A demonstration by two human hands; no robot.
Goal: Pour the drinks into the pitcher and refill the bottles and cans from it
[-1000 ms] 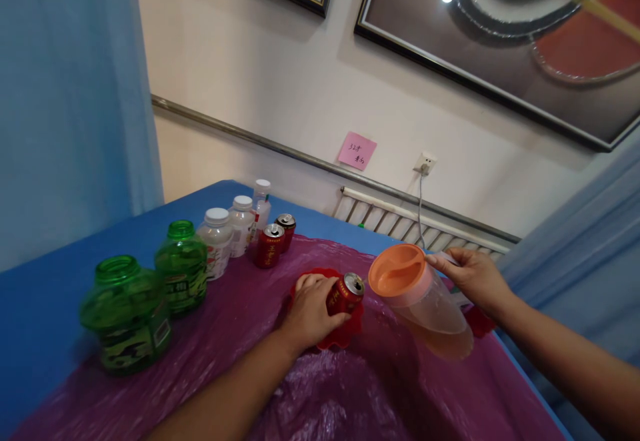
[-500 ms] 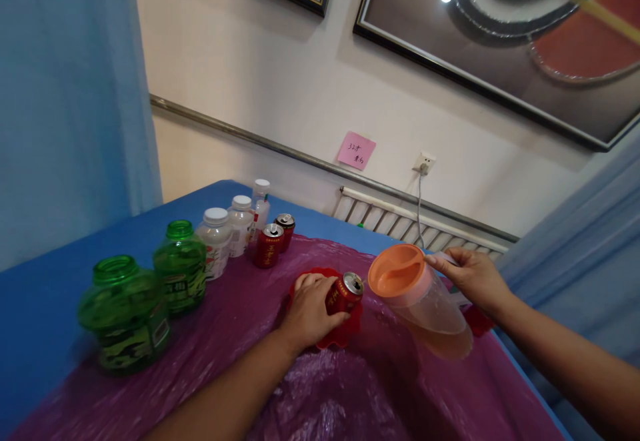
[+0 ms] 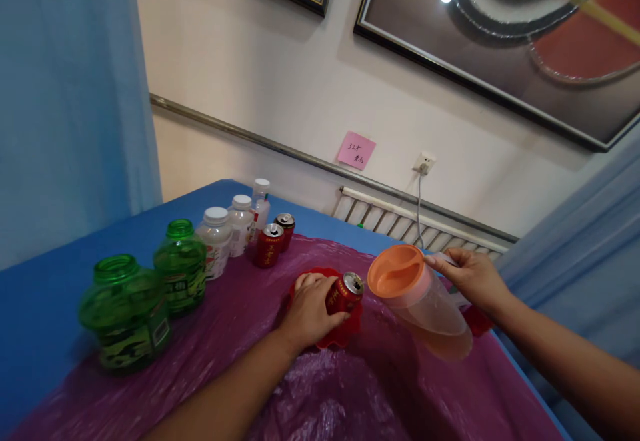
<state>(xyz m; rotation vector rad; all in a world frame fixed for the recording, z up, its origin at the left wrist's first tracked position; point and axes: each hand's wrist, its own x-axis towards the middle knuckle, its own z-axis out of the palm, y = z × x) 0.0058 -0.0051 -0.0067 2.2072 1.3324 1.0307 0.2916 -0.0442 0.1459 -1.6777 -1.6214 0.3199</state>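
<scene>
Pitcher of translucent plastic [image 3: 435,314] tilted just beside a red metal can [image 3: 344,294].
The left hand [image 3: 311,311] has its grip wrapped around the can, which leans toward the pitcher's orange lid [image 3: 397,273] over a red scalloped dish [image 3: 343,337]; the right hand [image 3: 473,279] keeps a grip clasped on the pitcher's handle. Purple plastic sheeting [image 3: 300,407] covers part of the blue surface [image 3: 125,234], where green plastic bottles [image 3: 125,314], white-capped bottles [image 3: 215,251] and two upright red drink cans [image 3: 269,251] stand to the left.

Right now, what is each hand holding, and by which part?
The left hand holds a red can by its side; the right hand holds the jug by its handle.
</scene>
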